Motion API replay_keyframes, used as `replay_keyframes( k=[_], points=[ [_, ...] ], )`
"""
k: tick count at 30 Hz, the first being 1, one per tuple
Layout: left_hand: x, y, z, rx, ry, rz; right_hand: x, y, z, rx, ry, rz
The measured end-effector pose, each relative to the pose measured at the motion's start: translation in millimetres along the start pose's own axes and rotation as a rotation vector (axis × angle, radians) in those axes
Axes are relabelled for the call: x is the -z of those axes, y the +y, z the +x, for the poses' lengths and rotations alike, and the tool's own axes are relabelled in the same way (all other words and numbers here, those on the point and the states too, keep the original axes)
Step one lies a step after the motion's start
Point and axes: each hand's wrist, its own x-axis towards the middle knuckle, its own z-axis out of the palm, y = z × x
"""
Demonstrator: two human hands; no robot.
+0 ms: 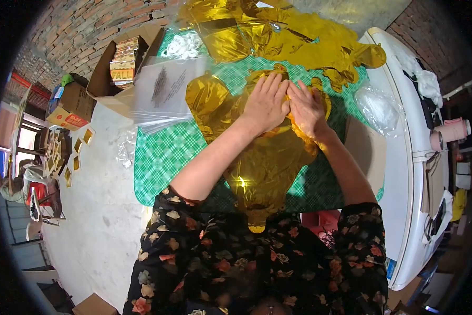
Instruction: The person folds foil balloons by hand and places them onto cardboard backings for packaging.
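"How are the hands working there?"
"The left hand (266,104) is lying open, palm down, fingers pointing to the far side. The right hand (307,111) is slanting in beside it; I can't tell whether it's gripping any foil."
"What's good handling here?"
"I'd say pressing with flat palms and easing outward from the middle, so nails aren't creasing or piercing the film. The bunched edge by the right hand is probably needing gentle unfolding, not tugging."
"And the thing itself?"
"A gold foil balloon (261,168), looking flat and wrinkled, is spreading across the middle of the counter (160,157). It's shining brightly near its narrowing near end, and the rounded tip is hanging past the near edge. More gold foil (299,39) is lying on the far side."
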Motion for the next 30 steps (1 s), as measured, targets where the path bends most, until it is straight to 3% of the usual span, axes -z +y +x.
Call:
replay_keyframes(
  k=[5, 11, 17, 26, 30],
  points=[
    [-8.5, -1.4, -11.9, 0.056, -0.099, 0.109, 4.6, -6.6, 4.5, -0.054, -0.036, 0.116],
    [-3.9, 0.2, -10.3, 0.066, -0.144, 0.100, 2.4, -4.1, 6.9, -0.033, -0.030, 0.039],
    [2.4, 1.5, -10.4, 0.063, -0.172, 0.099, -14.7, 11.1, 28.2, -0.155, -0.233, -0.040],
    [-4.2, -0.5, -11.6, 0.054, -0.165, 0.144, -18.8, 28.7, 39.1, -0.041, -0.159, -0.162],
    [-2.9, -0.4, -10.7, 0.061, -0.187, 0.149, -3.2, 45.4, 27.0, -0.208, -0.166, -0.195]
  ],
)
